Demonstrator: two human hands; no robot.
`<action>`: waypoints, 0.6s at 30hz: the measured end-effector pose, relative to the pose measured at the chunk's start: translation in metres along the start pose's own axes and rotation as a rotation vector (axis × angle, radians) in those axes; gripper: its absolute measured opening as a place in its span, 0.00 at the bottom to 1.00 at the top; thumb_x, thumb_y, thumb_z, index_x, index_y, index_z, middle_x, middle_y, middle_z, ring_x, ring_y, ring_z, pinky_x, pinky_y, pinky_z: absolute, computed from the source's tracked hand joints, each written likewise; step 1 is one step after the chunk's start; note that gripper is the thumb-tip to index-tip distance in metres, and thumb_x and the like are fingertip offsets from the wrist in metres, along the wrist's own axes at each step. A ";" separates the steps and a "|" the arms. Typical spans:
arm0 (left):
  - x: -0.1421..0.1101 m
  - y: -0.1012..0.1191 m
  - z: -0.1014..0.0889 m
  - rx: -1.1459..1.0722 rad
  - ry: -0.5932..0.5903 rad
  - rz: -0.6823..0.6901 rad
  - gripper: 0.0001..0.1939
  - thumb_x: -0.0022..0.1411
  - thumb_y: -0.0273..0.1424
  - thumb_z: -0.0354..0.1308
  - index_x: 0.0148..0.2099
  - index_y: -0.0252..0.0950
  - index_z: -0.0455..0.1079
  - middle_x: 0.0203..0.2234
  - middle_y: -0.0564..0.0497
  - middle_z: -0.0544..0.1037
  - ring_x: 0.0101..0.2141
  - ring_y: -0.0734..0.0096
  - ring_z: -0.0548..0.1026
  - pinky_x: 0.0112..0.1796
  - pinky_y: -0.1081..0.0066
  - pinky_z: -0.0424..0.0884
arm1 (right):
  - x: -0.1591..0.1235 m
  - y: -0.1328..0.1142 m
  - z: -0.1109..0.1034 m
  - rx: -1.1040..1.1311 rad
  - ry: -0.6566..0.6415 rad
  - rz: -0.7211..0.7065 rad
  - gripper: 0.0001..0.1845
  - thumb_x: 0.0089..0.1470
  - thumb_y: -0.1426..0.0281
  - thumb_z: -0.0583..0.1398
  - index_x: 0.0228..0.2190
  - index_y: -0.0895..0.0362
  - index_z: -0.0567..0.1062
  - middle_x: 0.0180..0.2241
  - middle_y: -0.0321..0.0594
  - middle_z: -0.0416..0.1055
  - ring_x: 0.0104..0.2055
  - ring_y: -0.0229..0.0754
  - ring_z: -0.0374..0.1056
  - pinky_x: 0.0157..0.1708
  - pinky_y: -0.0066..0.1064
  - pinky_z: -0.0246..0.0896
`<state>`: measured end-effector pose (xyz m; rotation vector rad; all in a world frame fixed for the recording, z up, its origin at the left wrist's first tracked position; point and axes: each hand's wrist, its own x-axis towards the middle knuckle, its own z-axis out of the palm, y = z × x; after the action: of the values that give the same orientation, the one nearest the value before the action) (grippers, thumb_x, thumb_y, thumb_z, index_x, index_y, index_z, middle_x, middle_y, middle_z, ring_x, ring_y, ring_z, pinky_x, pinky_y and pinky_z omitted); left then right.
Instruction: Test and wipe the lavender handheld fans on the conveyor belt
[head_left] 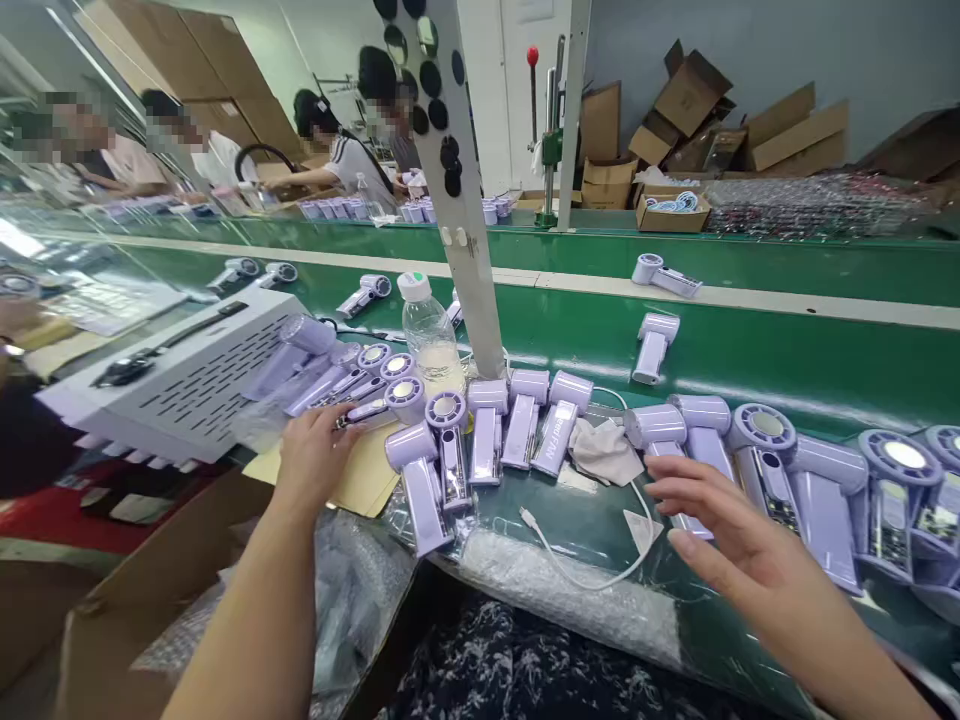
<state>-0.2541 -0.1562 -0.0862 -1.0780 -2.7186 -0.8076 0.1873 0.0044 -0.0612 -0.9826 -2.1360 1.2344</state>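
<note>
Several lilac handheld fans (487, 430) lie in a row along the near edge of the green conveyor belt (750, 350). My left hand (311, 455) rests at the left end of the row, fingers curled on one fan (375, 408). Over the belt hovers my right hand (720, 530), open with fingers stretched out, just in front of a fan (664, 435) and holding nothing. A white charging cable (577, 570) loops between my hands. A grey cloth (604, 452) lies beside the middle fans.
A plastic water bottle (429, 335) stands behind the fans by a slanted white post (469, 240). A white slotted machine (172, 375) sits at left. Bubble wrap (525, 585) hangs over the bench edge. Other people work across the belt; cardboard boxes (697, 110) are piled at the back right.
</note>
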 end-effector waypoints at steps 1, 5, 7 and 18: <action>0.001 0.001 0.004 0.017 0.017 0.015 0.18 0.61 0.43 0.54 0.44 0.34 0.73 0.49 0.35 0.74 0.57 0.37 0.69 0.60 0.43 0.61 | 0.005 -0.002 -0.010 -0.023 0.003 -0.007 0.20 0.61 0.50 0.61 0.48 0.45 0.79 0.63 0.45 0.67 0.53 0.55 0.74 0.49 0.44 0.76; -0.010 0.021 0.009 0.067 0.098 0.040 0.27 0.63 0.47 0.53 0.55 0.33 0.68 0.61 0.34 0.65 0.66 0.29 0.56 0.64 0.37 0.50 | 0.055 -0.009 -0.055 -0.192 0.156 0.006 0.17 0.61 0.55 0.61 0.47 0.47 0.80 0.61 0.45 0.70 0.56 0.58 0.72 0.48 0.43 0.75; -0.024 0.039 0.006 0.096 0.079 -0.039 0.31 0.64 0.51 0.51 0.60 0.33 0.63 0.57 0.34 0.69 0.64 0.26 0.60 0.59 0.36 0.57 | 0.094 -0.006 -0.070 -0.374 0.228 0.085 0.14 0.63 0.62 0.59 0.47 0.50 0.80 0.59 0.47 0.72 0.57 0.59 0.71 0.52 0.46 0.72; -0.067 0.047 -0.010 -0.512 -0.355 -0.398 0.52 0.54 0.45 0.66 0.73 0.37 0.44 0.36 0.47 0.82 0.38 0.51 0.81 0.40 0.60 0.74 | 0.217 0.014 -0.049 -0.687 -0.047 0.211 0.12 0.66 0.63 0.60 0.42 0.58 0.78 0.41 0.45 0.77 0.42 0.46 0.74 0.45 0.42 0.69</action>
<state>-0.1741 -0.1737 -0.0768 -0.8114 -3.1760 -1.5778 0.0906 0.2038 -0.0390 -1.4931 -2.6068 0.5922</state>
